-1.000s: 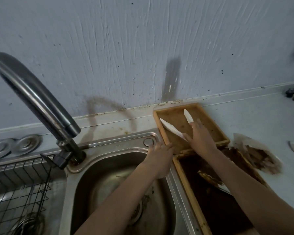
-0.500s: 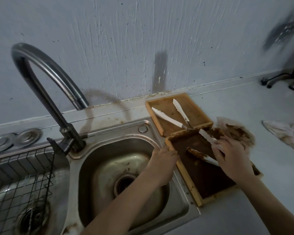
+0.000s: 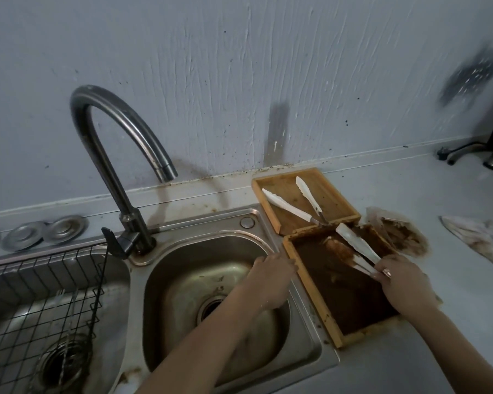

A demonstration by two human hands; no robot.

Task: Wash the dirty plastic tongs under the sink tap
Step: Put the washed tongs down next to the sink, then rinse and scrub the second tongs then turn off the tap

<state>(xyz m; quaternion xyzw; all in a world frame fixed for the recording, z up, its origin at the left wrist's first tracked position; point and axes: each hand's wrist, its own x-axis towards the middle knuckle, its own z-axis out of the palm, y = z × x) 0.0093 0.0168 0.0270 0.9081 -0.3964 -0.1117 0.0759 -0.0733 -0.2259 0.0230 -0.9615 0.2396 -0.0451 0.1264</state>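
Since one second ago the right hand has left the clean tongs in the far wooden tray and now grips the dirty tongs by their hinge end, over the soiled near tray. Left hand rests on the sink rim, fingers relaxed. Tap appears dry; washing has not begun.
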